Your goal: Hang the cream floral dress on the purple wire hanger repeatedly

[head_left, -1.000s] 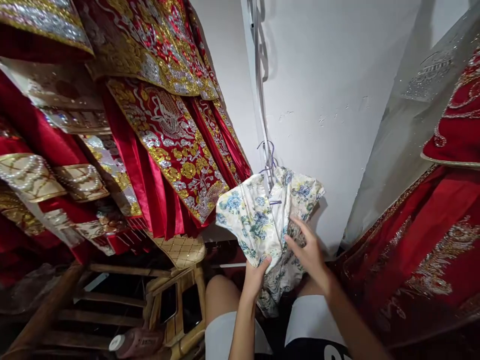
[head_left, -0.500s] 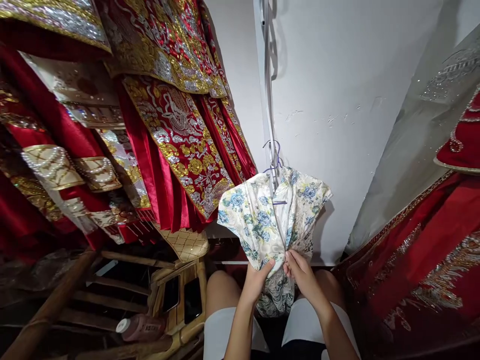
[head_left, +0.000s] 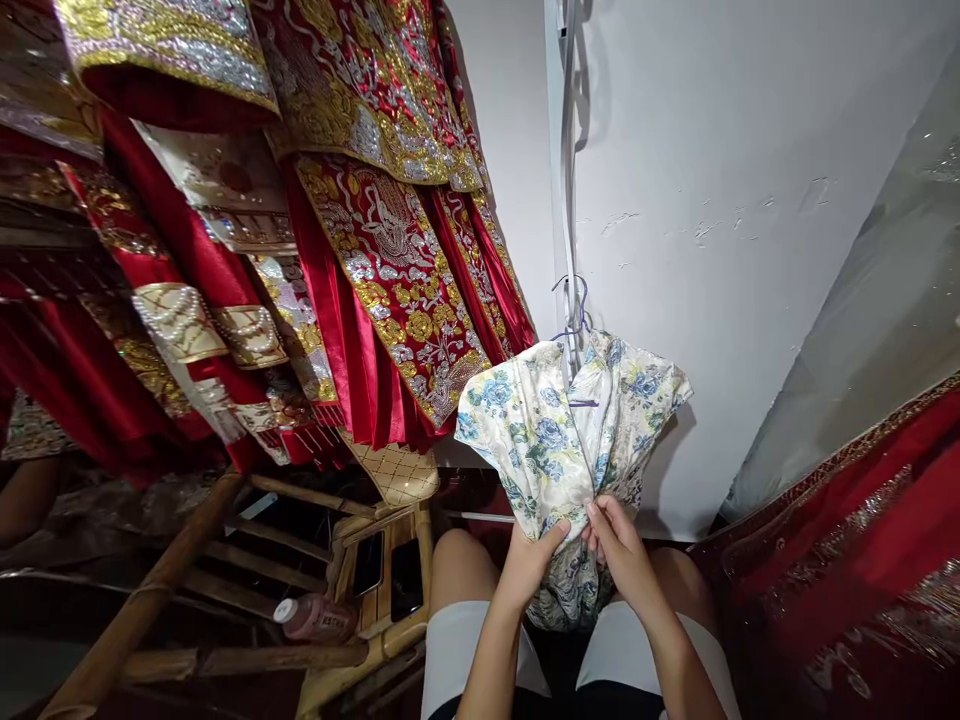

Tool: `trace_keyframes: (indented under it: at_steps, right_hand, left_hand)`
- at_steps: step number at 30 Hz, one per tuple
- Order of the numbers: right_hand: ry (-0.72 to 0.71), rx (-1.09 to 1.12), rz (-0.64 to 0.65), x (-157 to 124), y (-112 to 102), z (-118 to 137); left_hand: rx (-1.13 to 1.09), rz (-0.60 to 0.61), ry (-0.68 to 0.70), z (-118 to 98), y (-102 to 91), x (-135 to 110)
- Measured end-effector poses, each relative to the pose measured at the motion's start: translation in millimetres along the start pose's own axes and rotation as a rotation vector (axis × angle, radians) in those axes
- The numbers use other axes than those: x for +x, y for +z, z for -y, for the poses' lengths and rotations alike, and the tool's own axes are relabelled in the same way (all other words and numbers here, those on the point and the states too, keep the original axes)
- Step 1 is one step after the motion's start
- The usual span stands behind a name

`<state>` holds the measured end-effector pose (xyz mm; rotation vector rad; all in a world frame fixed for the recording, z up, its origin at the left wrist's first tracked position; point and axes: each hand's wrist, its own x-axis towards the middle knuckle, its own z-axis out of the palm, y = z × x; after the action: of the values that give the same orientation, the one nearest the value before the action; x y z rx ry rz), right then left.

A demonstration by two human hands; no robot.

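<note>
A cream dress with blue flowers (head_left: 551, 440) hangs on a purple wire hanger (head_left: 574, 310) from a rail on the white wall. My left hand (head_left: 529, 565) grips the left side of the fabric at waist height. My right hand (head_left: 619, 550) pinches the dress's middle seam right beside it, fingers closed on the cloth. Both hands nearly touch each other. My knees in white shorts (head_left: 465, 640) show below.
Red robes with gold and silver embroidery (head_left: 375, 250) hang in a dense row on the left. More red embroidered cloth (head_left: 862, 560) hangs on the right. A wooden stool (head_left: 375, 570) holding dark phones and a pink bottle (head_left: 315, 615) stand at lower left.
My right hand went from open against the dress's right side to a pinch on the middle seam beside my left hand. The view shifted a little to the left.
</note>
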<state>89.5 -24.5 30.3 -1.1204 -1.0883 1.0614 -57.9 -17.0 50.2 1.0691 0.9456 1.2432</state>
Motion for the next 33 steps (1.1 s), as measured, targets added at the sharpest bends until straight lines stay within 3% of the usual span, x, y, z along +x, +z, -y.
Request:
trace_keyframes:
  at_steps: [15, 21, 23, 26, 28, 30, 33]
  right_hand:
    - [0.156, 0.239, -0.088, -1.4, -5.8, 13.9]
    - [0.187, 0.304, -0.013, -7.4, -7.3, 18.8]
    - [0.195, 0.289, 0.008, -9.4, -9.9, 21.9]
    - [0.199, 0.23, 0.052, -9.6, -10.0, 24.9]
    - [0.198, 0.172, 0.126, -8.3, -6.6, 24.5]
    - [0.209, 0.116, 0.212, -7.7, -2.1, 22.2]
    - [0.214, 0.052, 0.289, -9.8, 1.8, 17.7]
  left_hand:
    - [-0.055, 0.073, -0.046, -1.9, 10.1, -7.1]
    - [0.06, 0.124, -0.051, -4.7, -8.0, -0.6]
    - [0.182, 0.046, 0.012, 1.0, -17.1, 4.8]
    - [0.404, -0.297, 0.256, 17.5, -20.5, 7.7]
    - [0.522, -0.448, 0.415, 31.0, -13.5, 3.9]
    - [0.586, -0.394, 0.493, 43.0, -1.7, -2.4]
    - [0.577, -0.131, 0.446, 53.1, 15.4, -8.2]
